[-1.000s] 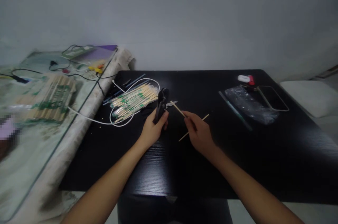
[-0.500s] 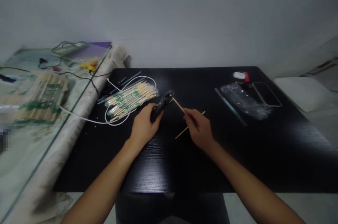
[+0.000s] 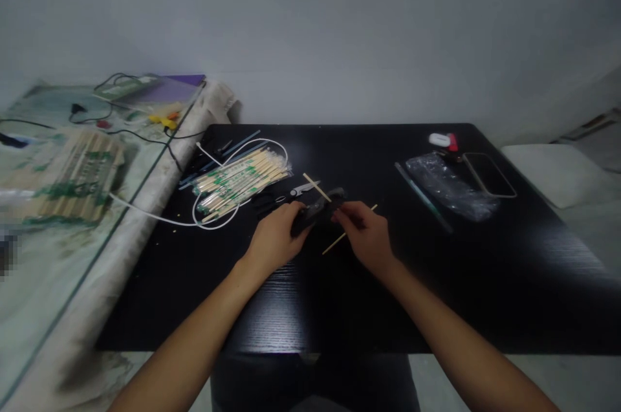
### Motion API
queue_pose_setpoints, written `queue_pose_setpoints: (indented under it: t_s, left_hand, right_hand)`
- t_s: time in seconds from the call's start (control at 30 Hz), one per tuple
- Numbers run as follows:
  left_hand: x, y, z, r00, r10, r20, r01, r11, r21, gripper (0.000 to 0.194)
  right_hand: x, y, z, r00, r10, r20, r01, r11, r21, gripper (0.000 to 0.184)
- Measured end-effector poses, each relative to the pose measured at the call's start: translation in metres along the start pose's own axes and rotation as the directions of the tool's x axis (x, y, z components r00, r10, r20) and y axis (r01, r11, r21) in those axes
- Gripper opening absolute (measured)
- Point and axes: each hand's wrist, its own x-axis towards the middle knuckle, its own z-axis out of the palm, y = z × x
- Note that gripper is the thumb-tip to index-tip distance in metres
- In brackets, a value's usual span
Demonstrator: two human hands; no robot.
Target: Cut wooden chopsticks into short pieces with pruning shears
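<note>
The person's L hand [image 3: 279, 234] is curled shut round a dark tool [image 3: 315, 210], black w/ a dull sheen; its finer shape is blurred, so can't tell how its jaws stand. The R hand [image 3: 363, 231] is pinched nearly shut, w/ fingertips on the near end of the stick [image 3: 317, 186], right by the tool; exact grip is partly hidden.

The stick is thin, straight, pale yellow-tan, prob. wood, w/ a plain, blunt-looking far end. It slants across the dark tool, far end up & to the L, over the black tabletop [image 3: 388, 308]. No marks legible at this res.

A 2nd stick [image 3: 334, 244], same pale colour & similarly thin, lies diag. on the tabletop, its middle hidden by the R hand. Just L of the held one: a cutter [image 3: 301, 189] w/ silver-grey metal. Farther L, a pile of packs [image 3: 242, 182], clear wrap w/ green print, tan sticks inside, & a white cable [image 3: 198, 211] looped round them. Well off to the R: a clear bag [image 3: 451, 189] & a phone [image 3: 490, 174].
</note>
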Motion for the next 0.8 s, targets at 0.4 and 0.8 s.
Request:
queue_pose_setpoints:
  t_s: [0.4,0.8]
  left_hand:
    - [-0.0011,0.0006,0.0013,0.995,-0.035,0.091,0.042,0.996,-0.081,0.018]
    - [0.0015,-0.0004,-0.0018,0.995,-0.08,0.055,0.081,0.996,-0.025,0.021]
  right_hand:
    - [0.0023,0.0,-0.001,1.0,0.013,0.018,-0.014,0.999,0.039,0.018]
    - [0.004,0.0051,-0.0015,0.999,0.01,0.043,-0.011,1.0,0.025,0.021]
